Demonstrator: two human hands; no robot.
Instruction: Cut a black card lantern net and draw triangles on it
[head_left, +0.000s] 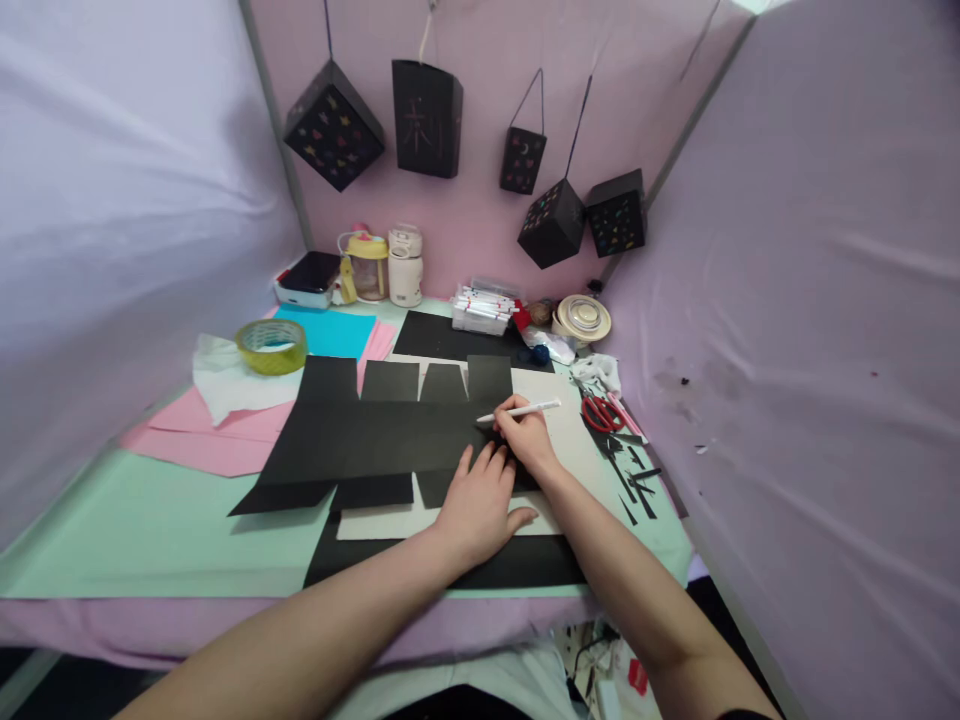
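A large sheet of black card (pixel 390 435) with notched flaps along its far and near edges lies across the middle of the table. My left hand (pixel 480 500) rests flat on its near right part, fingers spread. Just beyond, my right hand (pixel 525 435) grips a white pen (pixel 536 407), its tip pointing left at or just above the card; whether it touches I cannot tell. Beneath the card is a pale board (pixel 574 430), and under that another black sheet (pixel 525 563).
Red-handled scissors (pixel 601 413) and black paper scraps (pixel 634 475) lie at the right. A roll of yellow tape (pixel 271 347) sits left, near pink paper (pixel 217 440). A box of pens (pixel 484 306) stands at the back. Black paper lanterns (pixel 334 127) hang above.
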